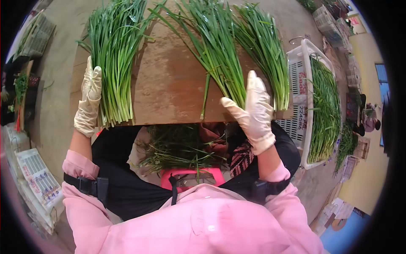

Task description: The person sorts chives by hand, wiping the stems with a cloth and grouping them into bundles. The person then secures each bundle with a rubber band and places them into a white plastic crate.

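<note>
Three bunches of garlic chives lie on a wooden board with their pale cut ends toward me. My left hand [90, 91], in a cream glove, stands edge-on along the left side of the left bunch [116, 63], fingers straight up and together. My right hand [253, 110], gloved the same way, is at the lower end of the middle bunch [222, 55], with its thumb spread left over the stalks and its fingers stretched out. To its right lies the third bunch [270, 59]. A loose stalk [206, 95] hangs off the middle bunch.
The wet wooden board [169, 80] ends just above my lap. Below it are loose leaf scraps [182, 146] and a pink stool [167, 182]. A white crate [305, 106] packed with chives stands at the right. Crates [38, 173] line the left; a person [370, 118] is at the far right.
</note>
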`<state>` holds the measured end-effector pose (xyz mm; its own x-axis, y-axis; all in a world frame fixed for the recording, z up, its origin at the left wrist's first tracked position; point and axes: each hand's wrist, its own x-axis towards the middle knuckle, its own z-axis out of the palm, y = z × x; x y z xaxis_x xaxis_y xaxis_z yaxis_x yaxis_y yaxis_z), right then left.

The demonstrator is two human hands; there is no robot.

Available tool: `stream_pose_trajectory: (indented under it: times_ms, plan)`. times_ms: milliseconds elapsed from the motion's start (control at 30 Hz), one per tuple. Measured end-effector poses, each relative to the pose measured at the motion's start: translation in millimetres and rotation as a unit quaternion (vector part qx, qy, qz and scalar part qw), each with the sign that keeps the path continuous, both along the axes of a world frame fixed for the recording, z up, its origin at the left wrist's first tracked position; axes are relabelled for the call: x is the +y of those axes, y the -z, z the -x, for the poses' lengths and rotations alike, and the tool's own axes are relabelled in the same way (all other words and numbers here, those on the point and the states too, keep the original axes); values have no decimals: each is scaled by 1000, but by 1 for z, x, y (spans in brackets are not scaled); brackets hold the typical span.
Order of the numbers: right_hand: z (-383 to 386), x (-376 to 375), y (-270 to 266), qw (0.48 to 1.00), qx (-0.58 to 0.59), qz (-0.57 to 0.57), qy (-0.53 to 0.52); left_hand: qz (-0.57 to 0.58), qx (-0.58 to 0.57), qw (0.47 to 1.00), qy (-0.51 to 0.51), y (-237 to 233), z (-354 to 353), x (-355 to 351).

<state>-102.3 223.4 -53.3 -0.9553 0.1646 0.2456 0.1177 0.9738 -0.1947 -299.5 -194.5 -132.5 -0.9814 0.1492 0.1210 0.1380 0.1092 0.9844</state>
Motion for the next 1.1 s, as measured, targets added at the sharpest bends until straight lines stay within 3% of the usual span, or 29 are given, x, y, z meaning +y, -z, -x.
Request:
stream_pose_trajectory:
  times_ms: [33,67,100,167,233,333,367,400,467,500,533,567,600,633,667,700,733,767,833,933,1000,1100]
  plan:
    - [1,-2,7,999,-37,17,12,5,9,1000,20,2,1,3]
    - [5,-6,10,994,-100,-30,26,10,21,999,38,4,5,5]
    - [7,-11,10,990,-89,-101,38,16,33,998,58,6,10,4]
    - [16,-9,16,991,-115,-3,66,131,54,990,14,1,9,-10]
    - [19,-13,15,990,-121,3,70,241,74,967,-31,1,6,-27]
    - [26,-13,19,988,-111,87,70,445,165,872,-119,-14,-10,-25]
    - [22,-13,14,972,-102,198,71,521,186,820,-146,-26,-20,-21]
    - [18,-17,-1,945,-92,306,70,526,246,797,-167,-35,-29,-17]
    - [3,-28,4,850,-36,521,60,422,335,828,-154,-94,-78,39]
    - [-8,-36,2,788,-44,611,59,374,308,869,-99,-120,-108,70]
    - [-18,-48,-3,761,-56,643,67,126,145,981,-33,-112,-136,100]
    - [-30,-61,-10,732,-70,674,75,165,169,971,29,-106,-158,121]
    - [-42,-70,-17,640,-107,755,96,118,139,979,87,-77,-176,138]
    - [-51,-78,-19,602,-107,787,81,13,-130,971,201,-80,-187,155]
    - [-61,-85,-20,562,-107,817,67,-42,-396,890,220,-83,-198,172]
    - [-69,-90,-20,522,-106,845,53,-204,-454,833,243,-68,-217,177]
    - [-77,-92,-21,496,-124,858,53,-292,-477,791,248,-67,-230,184]
    - [-85,-88,-19,518,-160,840,9,-378,-492,742,251,-67,-241,188]
    - [-94,-75,-9,560,-225,793,-83,-422,-498,723,224,-61,-248,188]
    - [-93,-72,-10,813,-191,511,-204,-450,-505,708,202,-49,-250,188]
    - [-91,-65,-42,920,-228,274,-163,-446,-480,721,224,-49,-250,179]
    - [-91,-53,-41,936,-19,337,-94,-406,-466,750,237,-61,-249,174]
